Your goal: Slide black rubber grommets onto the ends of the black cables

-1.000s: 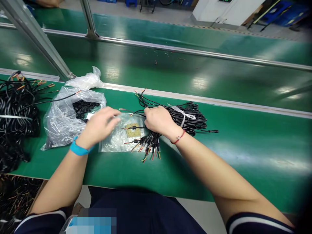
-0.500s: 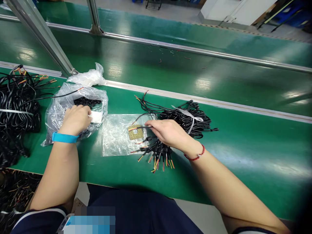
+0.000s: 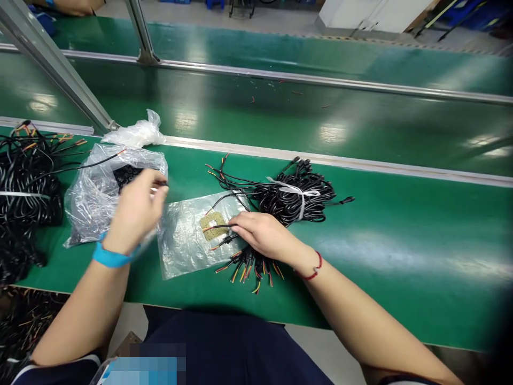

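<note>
Nearest, dark clothing (image 3: 224, 347) at the front edge of the green bench (image 3: 401, 240). Just beyond, on the left wrist, a blue wristband (image 3: 110, 256); on the right wrist, a red string bracelet (image 3: 312, 270). Under the right wrist, flat on the bench, a fan of loose wire ends (image 3: 248, 267) with red, yellow and orange tips. Right hand (image 3: 260, 232): low over those ends, thumb and forefinger pinched on a single wire (image 3: 222, 226), bared tip lying across a small yellow sponge pad (image 3: 212, 223). Beneath the pad, a flat clear bag (image 3: 180, 251), spread on the bench. Left hand (image 3: 136, 208): raised and blurred, fingers bunched together above the near edge of a crumpled bag of black parts (image 3: 92, 192); grasping something or not, cannot tell. Behind the right hand, a coiled wire bundle (image 3: 288, 203) cinched with a white tie (image 3: 298, 190). Far left, a large heap of black cable (image 3: 24, 182). Behind the parts bag, a smaller crumpled plastic bag (image 3: 136, 133) against the metal rail (image 3: 360, 163). Past the rail, a green conveyor belt (image 3: 280, 117), with a slanted metal post (image 3: 52, 64) rising from its near side. Top left corner, part of another person's arm (image 3: 72, 6).
</note>
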Motion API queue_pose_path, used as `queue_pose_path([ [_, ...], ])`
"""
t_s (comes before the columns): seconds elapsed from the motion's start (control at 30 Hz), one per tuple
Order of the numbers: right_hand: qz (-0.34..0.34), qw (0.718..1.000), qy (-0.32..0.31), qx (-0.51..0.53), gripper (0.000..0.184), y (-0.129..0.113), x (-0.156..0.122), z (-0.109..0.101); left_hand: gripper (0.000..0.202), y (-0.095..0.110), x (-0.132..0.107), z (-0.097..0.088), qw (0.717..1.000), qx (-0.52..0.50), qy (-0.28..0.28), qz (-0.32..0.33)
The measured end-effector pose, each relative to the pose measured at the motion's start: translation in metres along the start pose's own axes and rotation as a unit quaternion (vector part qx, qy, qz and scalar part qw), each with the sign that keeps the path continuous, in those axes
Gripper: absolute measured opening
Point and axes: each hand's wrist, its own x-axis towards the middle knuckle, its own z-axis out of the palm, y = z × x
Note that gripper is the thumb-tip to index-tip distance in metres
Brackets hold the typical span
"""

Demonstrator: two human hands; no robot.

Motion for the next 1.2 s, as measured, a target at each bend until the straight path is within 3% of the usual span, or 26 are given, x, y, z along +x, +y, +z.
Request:
queue_pose_path([
  [0.1,0.001,0.999,0.033,-0.037,0.031,0.002,-0.007,0.011,0.02,0.016,-0.025,0.035,0.994,-0.053,-0.039,0.083],
  [0.23,-0.002,0.996,0.075,-0.044,0.033,0.006,-0.011,0.015,0.019,-0.003,-0.033,0.071,0.978,-0.083,-0.096,0.168],
  [0.37,0.075,0.993,0.085,-0.027,0.046,0.002,-0.008,0.01,0.02,-0.023,-0.005,0.074,0.963,-0.088,-0.136,0.216],
  [0.57,0.166,0.981,0.068,-0.078,0.049,-0.006,-0.001,0.013,0.019,-0.026,0.028,0.075,0.952,-0.107,-0.15,0.245],
  [0.67,0.185,0.978,0.074,-0.057,0.047,-0.008,0.003,0.014,0.018,-0.023,0.027,0.072,0.956,-0.143,-0.132,0.218],
  [0.8,0.1,0.983,0.155,0.017,0.038,-0.012,0.014,0.01,0.015,-0.012,0.021,0.059,0.956,-0.272,-0.049,0.099],
  [0.9,0.082,0.979,0.181,0.035,0.037,-0.015,0.023,0.011,0.022,0.003,0.018,0.047,0.888,-0.458,-0.043,0.003],
  [1.0,0.097,0.985,0.141,-0.028,0.035,-0.014,0.025,0.016,0.025,0.017,0.016,0.041,0.811,-0.577,-0.089,-0.051],
  [1.1,0.096,0.987,0.082,-0.096,0.037,-0.01,0.019,0.021,0.014,0.022,0.016,0.044,0.765,-0.628,-0.106,-0.098],
  [1.2,0.073,0.986,0.03,-0.149,0.037,-0.007,0.012,0.023,0.011,0.018,0.013,0.053,0.739,-0.65,-0.104,-0.141],
])
